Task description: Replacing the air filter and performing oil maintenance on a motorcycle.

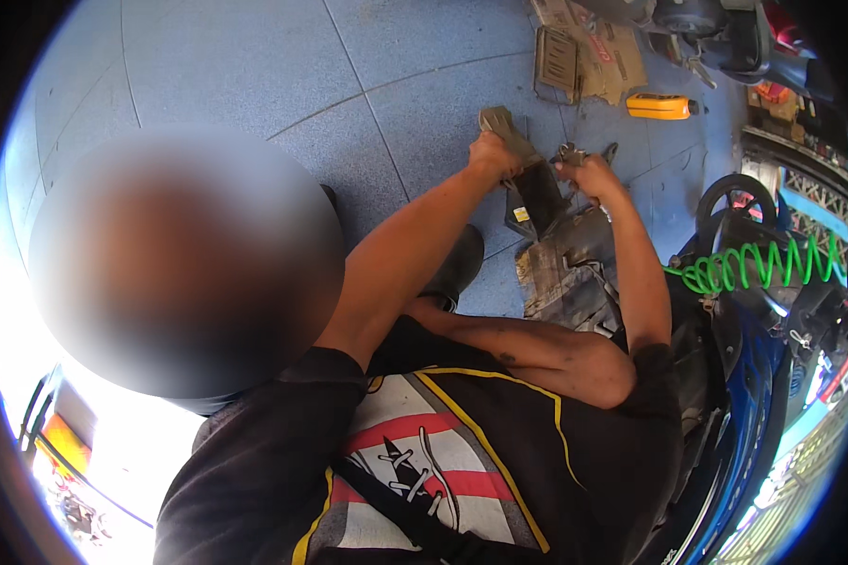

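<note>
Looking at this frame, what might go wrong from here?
The olive-grey piece could slip, as only the left hand appears to hold it. The yellow bottle on the floor beyond the right hand might get knocked and leak if loosely capped. The green coiled hose, close to the right forearm, might snag.

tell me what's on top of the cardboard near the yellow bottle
A brown, slotted rectangular piece overlaps the left side of the cardboard. The cardboard directly beneath that piece is covered and cannot be seen.
</note>
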`<state>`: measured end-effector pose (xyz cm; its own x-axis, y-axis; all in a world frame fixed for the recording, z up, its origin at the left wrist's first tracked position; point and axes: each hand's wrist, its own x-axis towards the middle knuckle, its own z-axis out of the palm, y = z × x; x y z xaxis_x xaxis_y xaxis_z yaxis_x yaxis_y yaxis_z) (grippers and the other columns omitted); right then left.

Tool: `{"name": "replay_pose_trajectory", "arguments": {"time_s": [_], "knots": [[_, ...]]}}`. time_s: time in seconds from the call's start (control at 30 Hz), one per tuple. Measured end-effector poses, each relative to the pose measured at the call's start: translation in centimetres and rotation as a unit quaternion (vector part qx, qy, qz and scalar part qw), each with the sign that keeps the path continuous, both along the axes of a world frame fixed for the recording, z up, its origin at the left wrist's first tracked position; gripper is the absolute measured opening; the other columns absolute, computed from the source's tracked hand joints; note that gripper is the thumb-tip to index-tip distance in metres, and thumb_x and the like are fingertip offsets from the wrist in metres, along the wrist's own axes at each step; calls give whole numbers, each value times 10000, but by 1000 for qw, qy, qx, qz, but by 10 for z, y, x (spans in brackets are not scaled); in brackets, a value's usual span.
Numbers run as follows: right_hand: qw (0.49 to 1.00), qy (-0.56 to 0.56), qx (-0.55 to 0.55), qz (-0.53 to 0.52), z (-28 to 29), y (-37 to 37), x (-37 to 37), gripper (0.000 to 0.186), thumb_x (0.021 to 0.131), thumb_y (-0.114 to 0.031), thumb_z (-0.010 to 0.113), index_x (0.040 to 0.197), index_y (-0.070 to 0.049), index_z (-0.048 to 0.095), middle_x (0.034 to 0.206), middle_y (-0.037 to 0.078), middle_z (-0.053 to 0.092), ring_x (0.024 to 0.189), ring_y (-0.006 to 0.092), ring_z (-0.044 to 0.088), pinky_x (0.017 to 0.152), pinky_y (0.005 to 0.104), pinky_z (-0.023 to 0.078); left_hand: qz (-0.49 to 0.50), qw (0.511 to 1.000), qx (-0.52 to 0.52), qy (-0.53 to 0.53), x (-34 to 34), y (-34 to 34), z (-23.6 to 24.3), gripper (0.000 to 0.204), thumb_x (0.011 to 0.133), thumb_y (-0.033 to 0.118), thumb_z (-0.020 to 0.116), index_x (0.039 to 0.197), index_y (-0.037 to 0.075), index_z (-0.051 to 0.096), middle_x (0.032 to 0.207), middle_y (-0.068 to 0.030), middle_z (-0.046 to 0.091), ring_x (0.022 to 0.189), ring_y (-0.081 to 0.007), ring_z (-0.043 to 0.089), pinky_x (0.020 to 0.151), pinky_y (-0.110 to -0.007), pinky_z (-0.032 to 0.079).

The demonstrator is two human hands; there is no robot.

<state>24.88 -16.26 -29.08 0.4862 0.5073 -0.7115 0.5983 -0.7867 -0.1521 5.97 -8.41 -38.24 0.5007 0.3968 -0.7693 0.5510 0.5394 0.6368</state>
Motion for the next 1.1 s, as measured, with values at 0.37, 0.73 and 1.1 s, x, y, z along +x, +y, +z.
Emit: {"name": "replay_pose_trajectory", "arguments": {"time_s": [0.37,0.73,1.1], "knots": [[1000,-2,12,-28,-24,-14,18,430,846,-409,712,692,-17,628,569,72,574,391,165,453,363,363,301,0,1000,-2,16,7,0,1,461,603,180,846,995,-7,689,989,-137,715,890,-229,709,710,-337,587],[985,66,38,153,16,7,-66,351,847,-337,702,974,-9,687,658,109,647,598,203,620,709,357,487,54,998,-8,26,7,-5,-34,467,663,170,809,1060,-22,652,1093,-185,687,1017,-276,682,803,-346,587],[989,135,4,59,15,2,-73,306,853,-276,700,909,19,641,650,92,606,583,180,578,583,363,455,131,990,-4,43,-6,-26,-38,462,688,148,779,1076,-39,610,1124,-218,646,1114,-376,614,891,-407,549]]}}
